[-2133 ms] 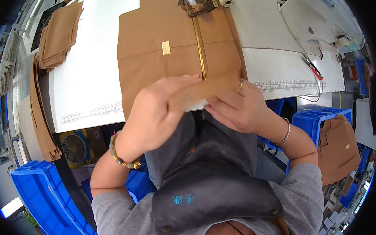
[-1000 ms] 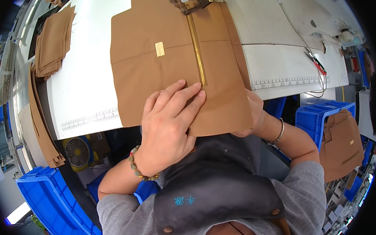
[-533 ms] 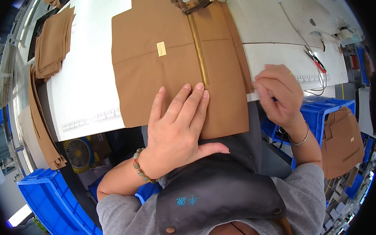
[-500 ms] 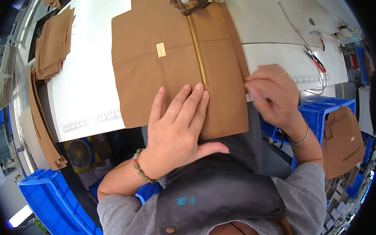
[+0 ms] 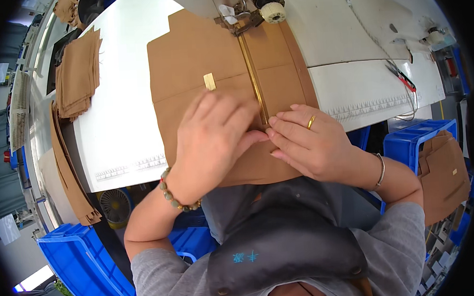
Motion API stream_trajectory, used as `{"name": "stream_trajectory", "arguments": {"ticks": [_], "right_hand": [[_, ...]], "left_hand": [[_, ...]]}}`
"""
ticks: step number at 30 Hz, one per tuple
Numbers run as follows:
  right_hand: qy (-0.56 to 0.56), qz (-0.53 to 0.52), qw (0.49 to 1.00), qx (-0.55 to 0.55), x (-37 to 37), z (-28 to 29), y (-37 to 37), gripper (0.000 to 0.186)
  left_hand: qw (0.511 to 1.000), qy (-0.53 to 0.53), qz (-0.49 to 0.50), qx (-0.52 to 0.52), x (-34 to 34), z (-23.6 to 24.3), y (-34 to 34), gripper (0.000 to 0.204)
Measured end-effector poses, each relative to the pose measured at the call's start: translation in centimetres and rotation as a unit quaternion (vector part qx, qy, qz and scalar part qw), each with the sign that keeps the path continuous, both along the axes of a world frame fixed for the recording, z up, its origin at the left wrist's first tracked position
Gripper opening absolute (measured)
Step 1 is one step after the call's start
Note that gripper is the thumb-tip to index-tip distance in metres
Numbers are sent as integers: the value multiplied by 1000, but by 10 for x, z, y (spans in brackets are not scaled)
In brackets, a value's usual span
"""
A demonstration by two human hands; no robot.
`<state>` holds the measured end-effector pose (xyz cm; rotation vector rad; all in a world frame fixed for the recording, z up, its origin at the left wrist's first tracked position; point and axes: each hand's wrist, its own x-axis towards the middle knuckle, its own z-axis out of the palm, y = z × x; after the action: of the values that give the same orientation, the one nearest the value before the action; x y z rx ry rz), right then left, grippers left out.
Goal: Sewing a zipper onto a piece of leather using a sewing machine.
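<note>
A brown fabric panel (image 5: 188, 64) lies on the white sewing table, its near part over my lap. A brass-coloured zipper (image 5: 252, 76) runs down it from under the sewing machine's presser foot (image 5: 239, 29). My right hand (image 5: 312, 143), with a gold ring, has its fingers bent and bunched on the panel at the zipper's near end. Over the panel, left of the zipper, is my left hand (image 5: 209, 136). Its curled fingers are blurred, and its thumb tip meets the right fingertips. Beyond the left hand, a small pale label (image 5: 209, 81) sits on the fabric.
Stacked brown fabric pieces (image 5: 79, 73) and long brown strips (image 5: 67, 164) lie at the left. Red-handled scissors (image 5: 401, 77) rest on the right of the table (image 5: 120, 101). Blue crates (image 5: 87, 265) stand low on the left; another blue crate (image 5: 420, 131) at right carries brown panels (image 5: 442, 179).
My left hand has lifted from lying flat and curled its fingers. My right hand has moved left from beside the panel onto the zipper's near end. The whole view has shifted slightly.
</note>
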<state>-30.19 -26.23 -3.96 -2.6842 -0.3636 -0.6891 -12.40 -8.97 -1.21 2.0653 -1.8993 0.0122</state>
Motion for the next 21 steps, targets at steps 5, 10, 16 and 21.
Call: {"name": "stream_trajectory", "arguments": {"ticks": [5,10,16,21], "right_hand": [[6,18,1000,9,6,7,-5,37],[111,43,991,56,24,17,-33,48],[96,-46,991,-76,40,20,-42,77],[89,-50,992,-76,49,18,-50,79]], "left_hand": [[998,2,58,16,11,3,-18,87],[998,-23,46,41,13,6,-21,86],[997,-32,51,53,12,9,-24,88],[997,-43,58,30,26,6,-34,87]]}}
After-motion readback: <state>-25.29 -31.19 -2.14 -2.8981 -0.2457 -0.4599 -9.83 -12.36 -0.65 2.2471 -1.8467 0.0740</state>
